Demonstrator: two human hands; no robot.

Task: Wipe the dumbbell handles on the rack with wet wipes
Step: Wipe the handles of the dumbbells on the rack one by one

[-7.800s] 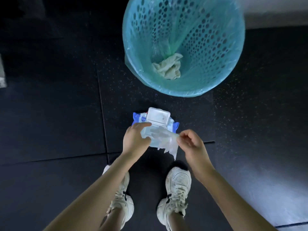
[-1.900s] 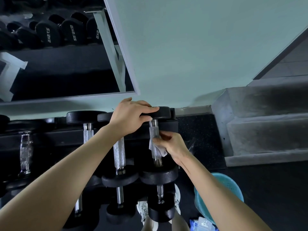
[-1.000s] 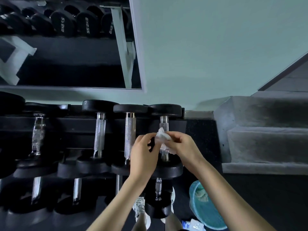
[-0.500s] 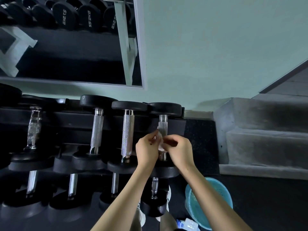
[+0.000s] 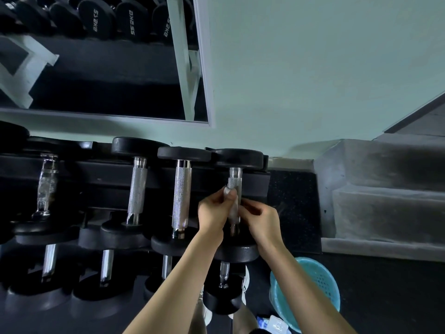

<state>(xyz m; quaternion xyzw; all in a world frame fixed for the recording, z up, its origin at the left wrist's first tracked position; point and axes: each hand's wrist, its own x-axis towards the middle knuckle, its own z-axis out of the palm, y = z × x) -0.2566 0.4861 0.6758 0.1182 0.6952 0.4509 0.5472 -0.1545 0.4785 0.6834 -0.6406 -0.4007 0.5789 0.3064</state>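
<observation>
The wet wipe is sitting wrapped round the handle of the rightmost dumbbell on the upper row of the rack. The left hand is pinching the wipe's upper edge against the steel with thumb and fingertips. The right hand is curling its fingers onto the wipe from the other side, so both hands are grasping the same small sheet.

The wipe is likely behaving as a thin, limp, damp sheet. It is probably bunching and snagging on the rough knurling rather than sliding, so holding it flat and wrapped at 2 edges is suiting it better than a loose wad. The handle itself is looking rigid and grippy in the knurled middle and smooth, likely slicker when wet, at the polished collars near each head.

The dumbbell is presumably heavy and is resting in its cradle, so it is asking to be wiped in place, not lifted. Twisting the wipe round the bar and drawing it along the length is the sensible hold.

3 more handles are waiting to the left. A teal basket and the wipe pack are lying on the floor by the person's feet.
</observation>
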